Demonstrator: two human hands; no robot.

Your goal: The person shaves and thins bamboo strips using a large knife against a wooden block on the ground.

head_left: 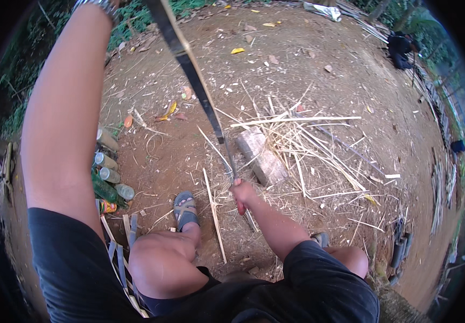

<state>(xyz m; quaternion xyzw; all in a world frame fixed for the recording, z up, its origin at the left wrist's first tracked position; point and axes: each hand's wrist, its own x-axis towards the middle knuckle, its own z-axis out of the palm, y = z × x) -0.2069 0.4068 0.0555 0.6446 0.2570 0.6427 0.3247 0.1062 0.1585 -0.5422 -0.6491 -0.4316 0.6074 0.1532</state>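
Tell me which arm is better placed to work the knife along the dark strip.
Probably the right. The right grip holds the knife by its red handle, pointed toward the dark strip. The left arm extends forward, its grip beyond the top edge.

Between the row of clear and green bottles (108, 175) and the pale rectangular block (262, 156), brown dirt ground (157, 172) leaves low passage. A long dark-and-tan strip (189, 67) slants above; thin pale slivers (326, 162) crowd the block's right side.

The bamboo strip (192, 70) looks smooth, the knife blade (231, 159) metal, the wooden block (260, 156) rough.
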